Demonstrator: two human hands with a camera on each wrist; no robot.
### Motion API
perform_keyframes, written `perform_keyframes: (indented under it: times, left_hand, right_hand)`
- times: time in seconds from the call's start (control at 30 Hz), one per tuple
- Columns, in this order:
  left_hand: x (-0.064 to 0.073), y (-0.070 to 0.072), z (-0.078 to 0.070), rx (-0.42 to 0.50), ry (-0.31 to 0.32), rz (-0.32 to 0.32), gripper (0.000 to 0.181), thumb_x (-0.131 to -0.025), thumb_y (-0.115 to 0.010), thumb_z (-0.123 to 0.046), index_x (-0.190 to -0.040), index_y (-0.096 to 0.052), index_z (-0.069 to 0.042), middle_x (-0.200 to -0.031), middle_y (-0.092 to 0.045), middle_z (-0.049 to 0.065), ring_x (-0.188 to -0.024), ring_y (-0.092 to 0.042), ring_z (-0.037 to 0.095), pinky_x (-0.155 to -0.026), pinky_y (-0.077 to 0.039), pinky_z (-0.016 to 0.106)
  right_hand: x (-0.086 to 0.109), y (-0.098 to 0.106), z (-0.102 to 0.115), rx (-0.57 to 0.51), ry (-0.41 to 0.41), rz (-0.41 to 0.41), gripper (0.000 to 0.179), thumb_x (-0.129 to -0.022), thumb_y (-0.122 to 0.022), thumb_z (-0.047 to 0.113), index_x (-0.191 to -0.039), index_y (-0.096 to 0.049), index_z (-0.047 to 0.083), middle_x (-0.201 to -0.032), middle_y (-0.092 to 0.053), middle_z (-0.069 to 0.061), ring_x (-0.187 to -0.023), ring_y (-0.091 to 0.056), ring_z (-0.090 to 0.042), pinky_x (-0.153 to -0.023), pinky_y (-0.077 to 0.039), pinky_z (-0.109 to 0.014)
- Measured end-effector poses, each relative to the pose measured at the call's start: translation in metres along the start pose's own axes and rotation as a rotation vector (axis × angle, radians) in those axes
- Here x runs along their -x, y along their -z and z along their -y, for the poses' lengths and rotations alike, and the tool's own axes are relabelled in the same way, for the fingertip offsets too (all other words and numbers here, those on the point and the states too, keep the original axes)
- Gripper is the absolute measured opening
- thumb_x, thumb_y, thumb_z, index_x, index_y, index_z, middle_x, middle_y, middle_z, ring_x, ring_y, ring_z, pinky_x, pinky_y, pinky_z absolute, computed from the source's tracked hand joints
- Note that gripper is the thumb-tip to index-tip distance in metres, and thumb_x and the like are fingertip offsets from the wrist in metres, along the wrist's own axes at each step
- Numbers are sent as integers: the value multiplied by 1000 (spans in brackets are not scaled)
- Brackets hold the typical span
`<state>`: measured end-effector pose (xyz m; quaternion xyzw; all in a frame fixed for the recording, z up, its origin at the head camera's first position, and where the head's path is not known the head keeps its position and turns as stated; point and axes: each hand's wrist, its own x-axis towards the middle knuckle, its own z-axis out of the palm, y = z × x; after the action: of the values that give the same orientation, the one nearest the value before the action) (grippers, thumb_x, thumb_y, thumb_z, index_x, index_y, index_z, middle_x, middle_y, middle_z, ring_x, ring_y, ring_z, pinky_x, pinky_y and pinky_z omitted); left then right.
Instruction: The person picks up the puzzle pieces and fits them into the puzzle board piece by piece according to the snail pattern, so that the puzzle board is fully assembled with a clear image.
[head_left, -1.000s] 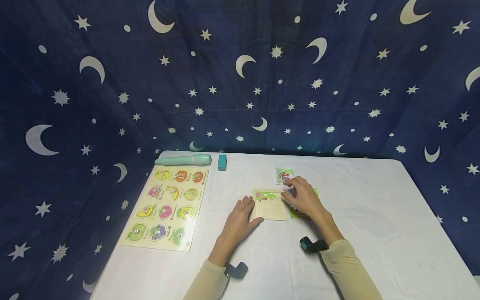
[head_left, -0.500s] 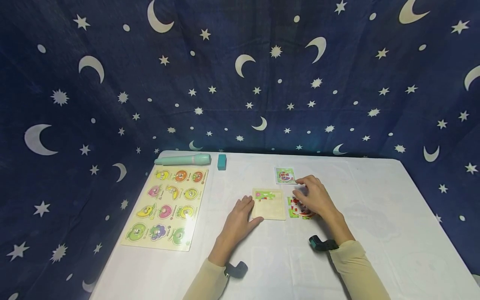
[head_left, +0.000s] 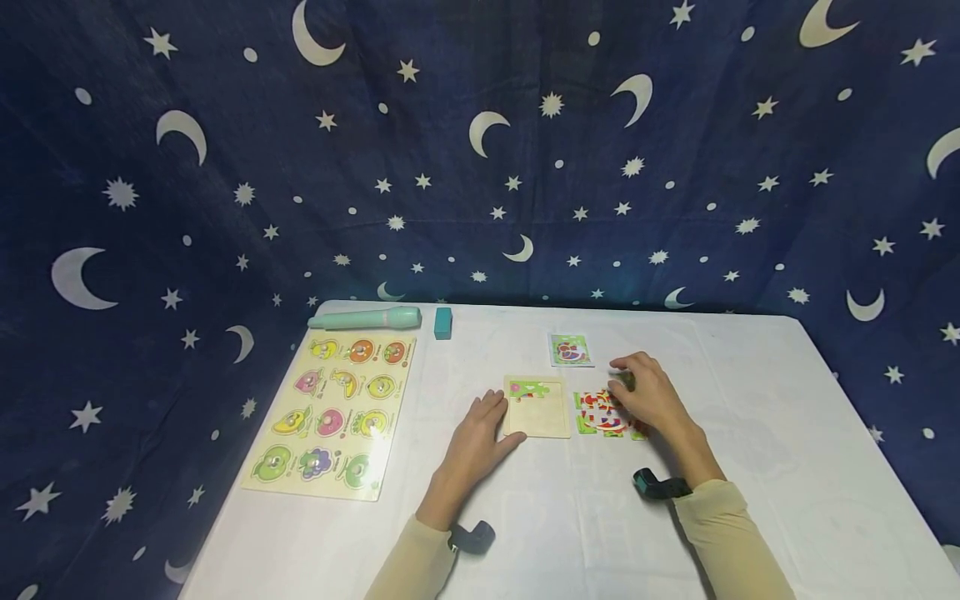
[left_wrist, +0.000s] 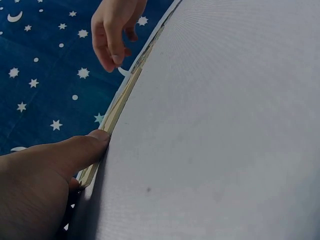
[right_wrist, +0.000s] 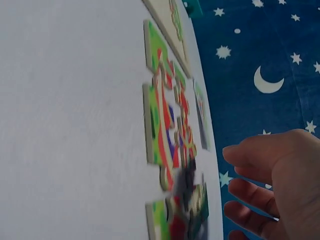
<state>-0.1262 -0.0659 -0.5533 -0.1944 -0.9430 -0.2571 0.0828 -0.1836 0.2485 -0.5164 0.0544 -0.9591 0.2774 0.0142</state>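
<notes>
My left hand (head_left: 475,437) lies at the near left corner of a shallow wooden puzzle tray (head_left: 540,419). Its straight fingers touch the left side and its thumb presses the near edge, as the left wrist view shows too. Joined green pieces (head_left: 528,388) fill the tray's upper left; bare wood shows elsewhere. My right hand (head_left: 651,396) hovers above loose jigsaw pieces (head_left: 597,415), red, white and green, to the right of the tray. In the right wrist view this hand (right_wrist: 275,185) has loosely bent fingers with nothing between them. It hides some pieces in the head view.
A small picture card (head_left: 571,350) lies behind the pieces. To the left is a fruit peg board (head_left: 330,417), with a mint-green wand-shaped object (head_left: 367,318) beyond it. A teal block (head_left: 443,323) stands near the table's back edge, before a starry curtain (head_left: 450,167).
My right hand has moved right from the tray's edge to over the loose pieces, uncovering more of them and the card. My left hand and the tray stay in place.
</notes>
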Motion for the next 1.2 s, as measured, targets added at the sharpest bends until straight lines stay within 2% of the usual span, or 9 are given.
perform_keyframes:
  times: [0.33,0.63,0.9,1.2]
  left_hand:
    - [-1,0,0,7,-8,-9,65,-90,-72,-46,-134,-61,0,-141,-61,15,-140,-51,28,-123,-36,41]
    - [0,0,0,6,-2,-2,65,-89,-72,-46,-135,-61,-1,-142,-60,15,-140,-50,29,-123,-37,41]
    - [-1,-1,0,8,36,42,68,-91,-70,-49,-138,-58,-2,-146,-57,13,-143,-47,26,-125,-32,39]
    - [0,-3,2,12,28,28,67,-91,-70,-49,-138,-58,-2,-146,-57,13,-144,-47,26,-125,-32,38]
  right_hand:
    - [1,4,-16,22,-2,-2,38,-91,-65,14,-126,-63,-1,-126,-56,-23,-119,-51,-40,-106,-43,-59]
    - [1,5,-22,34,-19,72,38,-94,-63,9,-130,-60,-2,-130,-55,-24,-122,-49,-43,-107,-43,-62]
    - [-1,5,-27,68,1,115,38,-96,-62,9,-133,-60,-2,-128,-54,-22,-121,-49,-42,-104,-43,-62]
    - [-4,6,-26,75,0,146,40,-97,-62,10,-136,-58,-1,-128,-53,-23,-122,-48,-42,-106,-42,-63]
